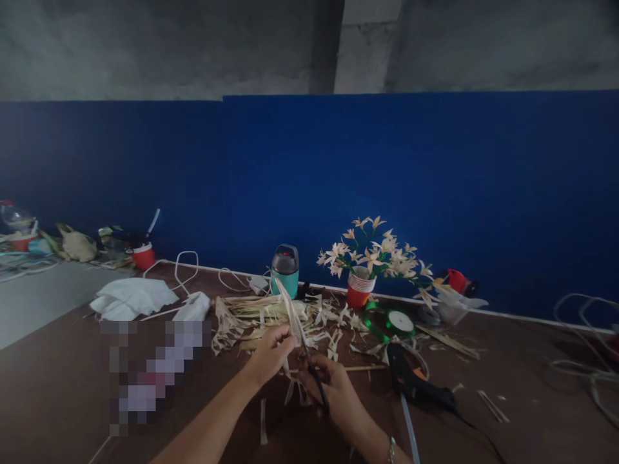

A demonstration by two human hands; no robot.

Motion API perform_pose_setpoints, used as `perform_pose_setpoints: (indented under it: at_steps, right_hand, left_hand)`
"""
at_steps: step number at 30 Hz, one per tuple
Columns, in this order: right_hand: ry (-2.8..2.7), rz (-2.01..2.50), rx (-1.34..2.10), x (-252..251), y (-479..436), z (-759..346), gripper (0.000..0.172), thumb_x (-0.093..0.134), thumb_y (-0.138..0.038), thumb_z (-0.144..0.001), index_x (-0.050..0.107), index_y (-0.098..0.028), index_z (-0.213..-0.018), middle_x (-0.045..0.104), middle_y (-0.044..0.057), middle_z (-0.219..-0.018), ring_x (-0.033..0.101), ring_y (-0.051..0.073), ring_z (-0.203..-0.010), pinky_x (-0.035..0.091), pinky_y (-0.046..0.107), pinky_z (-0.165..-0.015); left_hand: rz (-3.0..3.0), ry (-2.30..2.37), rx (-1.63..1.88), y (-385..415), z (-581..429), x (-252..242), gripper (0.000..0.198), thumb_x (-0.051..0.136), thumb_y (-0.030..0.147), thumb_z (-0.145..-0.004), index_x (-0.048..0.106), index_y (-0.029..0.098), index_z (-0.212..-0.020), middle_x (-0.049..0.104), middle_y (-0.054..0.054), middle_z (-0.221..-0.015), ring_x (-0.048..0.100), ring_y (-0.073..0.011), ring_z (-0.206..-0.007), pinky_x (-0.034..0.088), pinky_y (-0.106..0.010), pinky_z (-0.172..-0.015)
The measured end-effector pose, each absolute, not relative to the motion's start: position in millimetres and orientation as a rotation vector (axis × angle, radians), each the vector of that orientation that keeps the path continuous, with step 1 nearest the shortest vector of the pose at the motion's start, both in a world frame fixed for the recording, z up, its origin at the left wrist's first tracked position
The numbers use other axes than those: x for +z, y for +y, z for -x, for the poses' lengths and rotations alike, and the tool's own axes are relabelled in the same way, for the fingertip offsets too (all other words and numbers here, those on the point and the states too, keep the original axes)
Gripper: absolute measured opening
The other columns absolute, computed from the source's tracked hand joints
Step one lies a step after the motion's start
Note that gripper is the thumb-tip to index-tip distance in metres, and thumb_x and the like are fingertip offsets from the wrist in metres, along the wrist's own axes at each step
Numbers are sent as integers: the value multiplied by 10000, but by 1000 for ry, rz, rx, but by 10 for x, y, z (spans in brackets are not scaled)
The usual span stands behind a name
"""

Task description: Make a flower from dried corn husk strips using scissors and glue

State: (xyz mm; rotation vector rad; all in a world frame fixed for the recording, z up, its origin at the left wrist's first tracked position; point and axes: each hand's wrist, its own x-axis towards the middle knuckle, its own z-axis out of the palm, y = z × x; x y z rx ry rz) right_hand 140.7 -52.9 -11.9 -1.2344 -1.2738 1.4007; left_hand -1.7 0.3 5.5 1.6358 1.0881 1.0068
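Leftward, bare tabletop (200, 385) flanks the left hand (273, 352) pinching a husk strip (290, 312); the right hand (339, 390) grips scissors (315, 376).

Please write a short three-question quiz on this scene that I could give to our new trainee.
1. Multiple choice: What does the right hand hold?
a) glue gun
b) scissors
c) ribbon spool

2. True or false: The flowers above the red cups are dark blue.

3. Short answer: What does the left hand hold?

Key:
1. b
2. False; they are pale cream.
3. A pale strip.
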Motion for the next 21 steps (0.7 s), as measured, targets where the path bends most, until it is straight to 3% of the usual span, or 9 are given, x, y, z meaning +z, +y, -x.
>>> perform_pose_setpoints:
  at_steps: [14,21]
  right_hand:
    - [-1293,1300,1431,-81,-533,-1425,435,699,-518,-569,526,-155,-735,424,-99,-410,344,41,-318,287,143,-271]
    - [-1324,1286,1416,-119,-527,-1452,344,679,-459,-624,542,-153,-703,420,-97,-401,316,31,-299,262,137,-265]
  left_hand:
    - [-1615,1103,960,-31,48,122,191,429,277,-705,382,191,-541,339,50,-543,343,-105,-531,284,-210,-500]
    - [-1697,1106,1010,-11,61,141,205,426,247,-709,354,193,-525,334,47,-554,352,-111,-559,292,-223,-533]
